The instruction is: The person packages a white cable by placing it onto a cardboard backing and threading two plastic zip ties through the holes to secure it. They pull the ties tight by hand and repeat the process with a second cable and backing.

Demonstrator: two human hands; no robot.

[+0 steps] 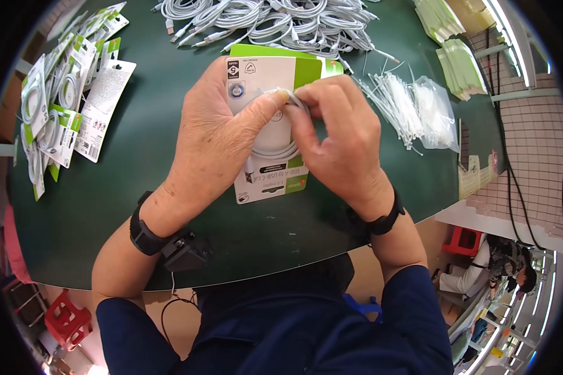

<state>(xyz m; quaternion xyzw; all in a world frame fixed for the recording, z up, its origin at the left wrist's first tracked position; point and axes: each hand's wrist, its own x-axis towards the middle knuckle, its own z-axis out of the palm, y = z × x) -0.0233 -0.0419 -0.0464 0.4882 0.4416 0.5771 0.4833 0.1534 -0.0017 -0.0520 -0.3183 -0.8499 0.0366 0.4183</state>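
Card upright between both hands, fingertips meeting at the coil's far side

Dark green worktop fills most of the view. Heap of loose white cables at the far edge, straight beyond the hands; packed cards piled well off to the left; white zip ties and a clear bag to the right, nearer the right hand.

The white-and-green card is held in front of the body, between the hands, long axis running away from the wearer with a slight tilt. Its hang-hole end points toward the wearer. The left hand clamps its left side, thumb across the front, other fingers out of sight behind.

On the card's face, a coiled cable. Right thumb and forefinger pinch its far right portion, almost touching the left thumb tip. Fingers cover the spot; can't tell whether a tie passes between them.
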